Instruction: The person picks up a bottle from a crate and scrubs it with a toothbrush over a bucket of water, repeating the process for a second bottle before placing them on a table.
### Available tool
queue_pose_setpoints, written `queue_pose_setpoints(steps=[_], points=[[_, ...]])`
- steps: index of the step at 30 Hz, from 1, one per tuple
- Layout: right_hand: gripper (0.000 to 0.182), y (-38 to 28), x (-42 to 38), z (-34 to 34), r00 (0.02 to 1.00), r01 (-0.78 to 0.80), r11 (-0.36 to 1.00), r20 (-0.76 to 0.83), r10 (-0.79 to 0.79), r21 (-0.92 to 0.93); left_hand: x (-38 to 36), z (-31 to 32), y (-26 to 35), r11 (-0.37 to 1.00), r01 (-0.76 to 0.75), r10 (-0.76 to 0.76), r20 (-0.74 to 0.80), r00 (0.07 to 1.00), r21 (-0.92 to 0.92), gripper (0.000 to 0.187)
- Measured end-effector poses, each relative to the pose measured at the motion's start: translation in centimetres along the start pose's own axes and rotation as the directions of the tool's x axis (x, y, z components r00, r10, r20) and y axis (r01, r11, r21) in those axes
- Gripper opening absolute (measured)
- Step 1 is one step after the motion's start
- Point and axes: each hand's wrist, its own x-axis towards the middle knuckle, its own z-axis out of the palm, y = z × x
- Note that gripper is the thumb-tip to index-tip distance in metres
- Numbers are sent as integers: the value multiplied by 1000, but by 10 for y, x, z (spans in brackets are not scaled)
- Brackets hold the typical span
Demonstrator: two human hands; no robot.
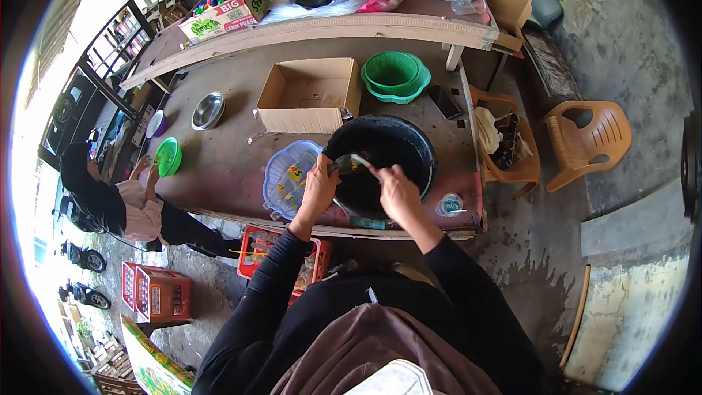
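Note:
Over a black basin (420, 143) of dark liquid, my left hand (319, 189) is closed around a dark, greenish glass-like object (344, 165). My right hand (398, 194) grips a thin tool with a white tip (360, 160), which meets the object's end. Just left of the basin is a light blue plastic basket (278, 183) with clear packets bearing yellow labels. A clear plastic cup (450, 205) lies to the right of my right hand. Below the basin, a teal tube-like item (367, 223) rests at the table edge.
Behind the basin are an open cardboard box (311, 95), green basins (395, 77) and a phone (443, 102). A metal bowl (208, 110) sits further left. Another person (135, 208) works at a green bowl (168, 156). Red crates (164, 294) and orange chairs (591, 139) stand around the table.

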Motion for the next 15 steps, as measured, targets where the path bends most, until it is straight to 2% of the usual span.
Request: queue_pose_setpoints(steps=[1,2,5,6,9,13,15], points=[[16,13,8,4,997,-72,996,7,72,-50,0,0,2,1000,16,-16,-3,1000,-9,22],[15,32,12,14,998,-24,996,53,29,-89,-2,-2,3,1000,15,-15,3,1000,-5,22],[13,7,1,10,995,1,998,99,6,-65,-1,-3,9,996,54,-53,14,998,-68,22],[11,-2,-6,12,995,67,998,74,-66,-11,-2,-4,9,995,63,-62,17,998,-75,22],[17,-9,-11,9,989,10,994,145,6,-110,-2,-3,5,996,64,-63,4,998,-66,21],[19,28,15,-2,976,-139,933,112,185,-333,-3,-1,4,1000,5,-5,-15,1000,-19,23],[17,26,15,-13,988,-148,942,1,155,-301,-4,-1,8,1000,-21,21,-21,1000,-1,23]])
